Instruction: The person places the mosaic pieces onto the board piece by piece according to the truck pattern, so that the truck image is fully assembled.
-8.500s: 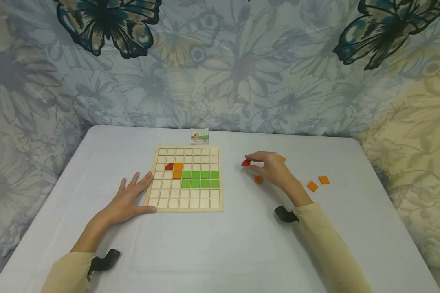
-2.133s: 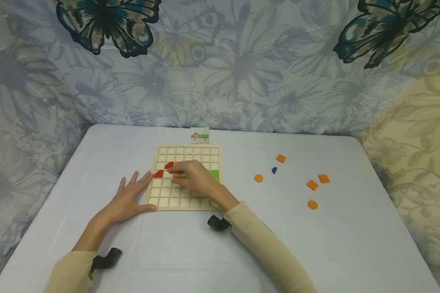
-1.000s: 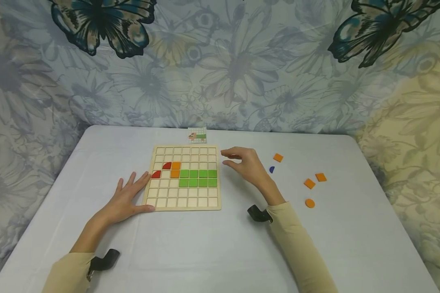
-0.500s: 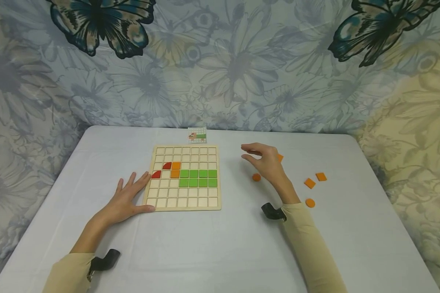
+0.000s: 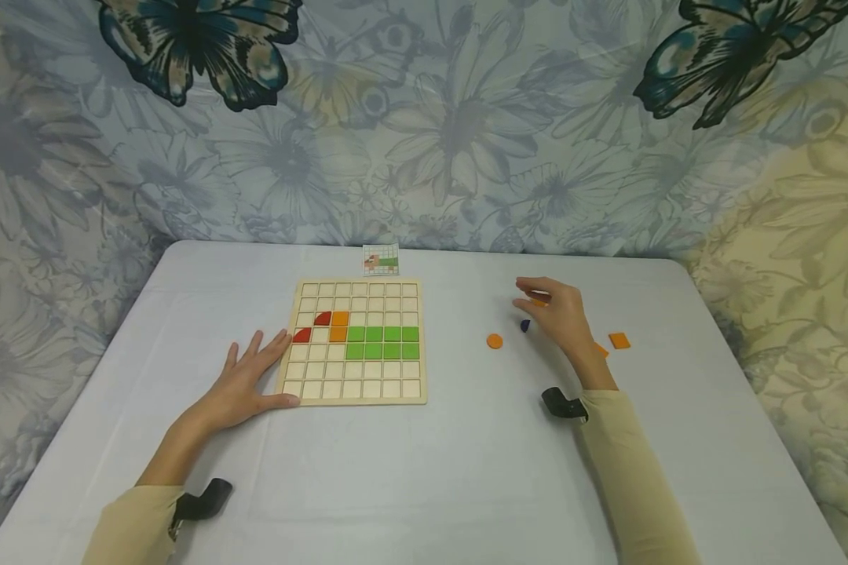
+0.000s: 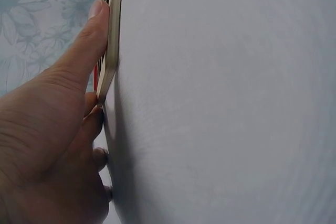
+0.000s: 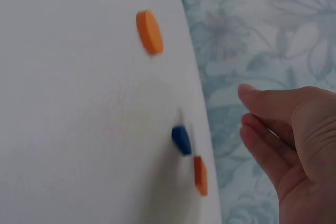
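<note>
My left hand [image 5: 243,392] rests at the left edge of a square wooden grid board [image 5: 360,391], fingers spread and straight, thumb at the near corner. In the left wrist view, the thumb lies along the board's side. Two red quarter-round tiles [image 5: 323,318], two orange square tiles [image 5: 339,318] and several green square tiles [image 5: 373,351] sit in the grid. My right hand [image 5: 554,314] hovers over an orange square [image 5: 539,302], partly hidden, beside a dark blue half-round tile [image 5: 525,326]. Its thumb and fingers are bent and apart, holding nothing in the right wrist view.
A small pattern card [image 5: 381,260] stands behind the board. An orange disc [image 5: 495,341] lies right of the board. Another orange square [image 5: 619,340] lies farther right, with one more partly hidden by my right wrist. The floral wall rises behind the table.
Earlier my right hand pinched a red tile off the table; a second red tile now sits at the board's left. The hand has since moved right, empty. My left hand has stayed.
</note>
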A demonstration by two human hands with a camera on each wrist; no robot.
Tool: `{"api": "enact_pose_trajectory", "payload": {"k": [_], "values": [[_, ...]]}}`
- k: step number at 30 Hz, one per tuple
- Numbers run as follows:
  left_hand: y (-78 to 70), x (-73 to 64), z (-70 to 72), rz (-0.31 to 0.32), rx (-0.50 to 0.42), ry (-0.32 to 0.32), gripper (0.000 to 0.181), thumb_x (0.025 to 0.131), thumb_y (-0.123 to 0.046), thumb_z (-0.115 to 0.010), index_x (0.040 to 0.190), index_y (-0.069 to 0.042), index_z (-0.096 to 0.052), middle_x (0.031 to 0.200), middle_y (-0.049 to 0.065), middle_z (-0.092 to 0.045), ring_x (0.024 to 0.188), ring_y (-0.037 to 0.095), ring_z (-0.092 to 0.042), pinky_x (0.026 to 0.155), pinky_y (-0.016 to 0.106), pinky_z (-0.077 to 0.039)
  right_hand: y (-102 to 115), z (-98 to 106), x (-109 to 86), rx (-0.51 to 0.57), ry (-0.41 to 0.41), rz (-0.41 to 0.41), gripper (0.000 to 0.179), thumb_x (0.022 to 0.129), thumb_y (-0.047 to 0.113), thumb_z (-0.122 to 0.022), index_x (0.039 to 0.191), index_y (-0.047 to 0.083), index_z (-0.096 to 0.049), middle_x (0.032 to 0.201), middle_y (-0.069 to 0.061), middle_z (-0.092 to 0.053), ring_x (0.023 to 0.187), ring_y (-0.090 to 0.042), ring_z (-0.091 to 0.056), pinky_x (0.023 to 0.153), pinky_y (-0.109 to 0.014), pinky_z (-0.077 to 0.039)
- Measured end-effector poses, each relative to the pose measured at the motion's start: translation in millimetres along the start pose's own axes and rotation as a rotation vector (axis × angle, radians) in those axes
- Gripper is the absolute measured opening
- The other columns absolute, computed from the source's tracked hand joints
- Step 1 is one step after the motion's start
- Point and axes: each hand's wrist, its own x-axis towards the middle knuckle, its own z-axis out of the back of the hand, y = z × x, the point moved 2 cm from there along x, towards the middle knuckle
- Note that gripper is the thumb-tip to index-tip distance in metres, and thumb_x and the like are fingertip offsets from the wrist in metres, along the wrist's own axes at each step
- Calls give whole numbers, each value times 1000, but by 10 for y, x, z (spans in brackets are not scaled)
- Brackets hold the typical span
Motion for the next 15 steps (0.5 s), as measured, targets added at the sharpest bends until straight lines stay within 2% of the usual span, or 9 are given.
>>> {"api": "enact_pose_trajectory", "payload": {"k": [9,15], "values": [[4,10,0,-6,4,-4,108,75,-55,-78,156,-8,-23,162,15,-18,149,41,4,115,57,15,-277,141,-39,-38,27,-132,36,85,1,-75,119,-8,-65,118,-24,-67,110,-38,-64,90,-39,-53],[5,11,6,-9,3,-4,108,75,-55,-78,156,-8,-23,162,15,-18,149,41,3,115,58,15,-353,186,-89,-89,55,-194,38,86,-1,-72,123,-9,-63,120,-27,-64,111,-42,-62,93,-46,-51]]}}
